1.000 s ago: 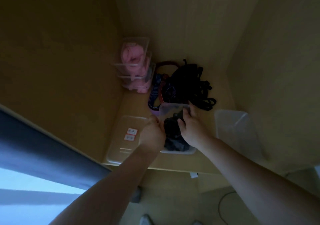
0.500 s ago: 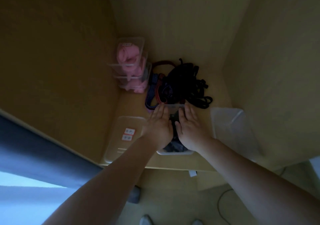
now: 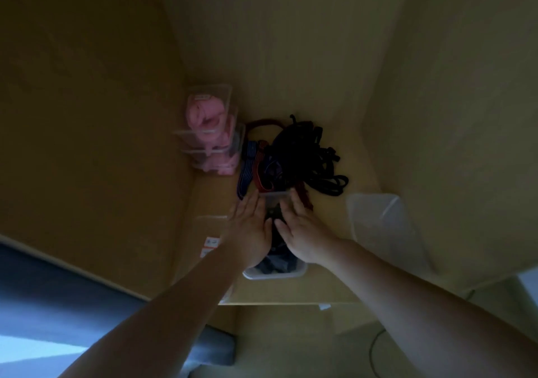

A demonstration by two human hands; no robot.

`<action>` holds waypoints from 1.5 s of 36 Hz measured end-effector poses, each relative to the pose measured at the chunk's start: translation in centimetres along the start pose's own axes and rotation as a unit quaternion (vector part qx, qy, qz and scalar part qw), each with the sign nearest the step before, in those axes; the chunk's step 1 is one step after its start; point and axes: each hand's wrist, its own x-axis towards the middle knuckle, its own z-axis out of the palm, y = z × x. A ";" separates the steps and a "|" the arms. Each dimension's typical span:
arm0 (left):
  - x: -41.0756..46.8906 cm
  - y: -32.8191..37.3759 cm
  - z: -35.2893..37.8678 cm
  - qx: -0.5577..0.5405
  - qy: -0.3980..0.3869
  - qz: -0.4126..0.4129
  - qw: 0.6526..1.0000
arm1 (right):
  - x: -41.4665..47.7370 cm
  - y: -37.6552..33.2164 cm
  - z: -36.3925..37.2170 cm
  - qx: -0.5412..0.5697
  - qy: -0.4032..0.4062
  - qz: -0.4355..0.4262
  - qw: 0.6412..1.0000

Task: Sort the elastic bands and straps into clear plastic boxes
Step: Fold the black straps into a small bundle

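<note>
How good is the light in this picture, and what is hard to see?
Head view: dim, yellowish light; the black straps merge into one dark mass; the clear box under the left hand and right hand shows only dark contents; wide-angle distortion bends the walls.

Three stacked boxes of pink bands (image 3: 209, 115). One box of dark straps (image 3: 275, 274); one loose heap of straps (image 3: 302, 156). Two other clear containers: left container (image 3: 208, 225), bearing two stickers (image 3: 210, 246), and right container (image 3: 378, 226).
</note>
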 end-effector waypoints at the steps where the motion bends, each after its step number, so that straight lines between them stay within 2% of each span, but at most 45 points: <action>1: 0.0 -0.6 -0.1 0.013 -0.001 0.003 1.000 | 0.0 -0.3 -0.6 0.019 0.011 -0.004 1.000; 4: 0.1 -1.9 -0.7 0.041 -0.010 0.011 0.999 | 0.1 0.1 -2.9 0.076 0.096 -0.001 0.992; 7: -0.1 -2.7 -1.3 0.037 -0.006 0.007 0.999 | 0.9 2.1 -4.7 0.046 0.151 0.026 0.987; 11: -0.7 -3.6 -1.9 0.058 0.015 0.014 0.998 | 2.3 3.2 -6.4 0.024 0.138 0.056 0.989; 16: -0.1 -3.5 -3.5 -0.006 0.066 0.041 0.997 | 5.4 3.7 -7.0 -0.043 0.140 0.056 0.988; 19: 1.3 -2.5 -4.8 0.002 0.139 0.078 0.987 | 7.8 4.8 -7.3 -0.057 0.083 0.093 0.991; 23: 3.3 -1.3 -6.1 0.009 0.148 0.081 0.986 | 10.5 6.8 -7.2 -0.077 -0.003 0.079 0.994; 29: 5.1 -0.4 -5.5 -0.011 0.125 0.044 0.991 | 11.1 7.9 -7.7 -0.082 0.063 0.051 0.993; 34: 7.4 -1.1 -4.7 -0.028 0.103 0.039 0.994 | 11.1 8.9 -10.6 -0.006 0.111 0.100 0.989; 38: 10.0 -1.6 -3.9 -0.104 0.088 0.042 0.990 | 10.3 9.2 -14.3 0.029 0.160 0.163 0.973; 41: 11.6 -1.0 -4.4 -0.129 0.088 0.074 0.985 | 9.7 9.4 -16.2 0.096 0.218 0.176 0.955; 45: 13.3 0.4 -6.2 -0.212 0.095 0.081 0.969 | 9.1 8.0 -18.0 0.211 0.249 0.139 0.935; 48: 14.5 2.0 -8.3 -0.320 0.069 0.085 0.941 | 8.9 6.4 -19.4 0.261 0.271 0.114 0.919; 51: 15.2 3.6 -10.7 -0.412 0.023 0.069 0.908 | 8.3 4.3 -20.9 0.283 0.269 0.090 0.916; 54: 15.8 4.8 -12.5 -0.449 -0.016 0.068 0.891 | 8.0 2.6 -22.0 0.286 0.250 0.068 0.923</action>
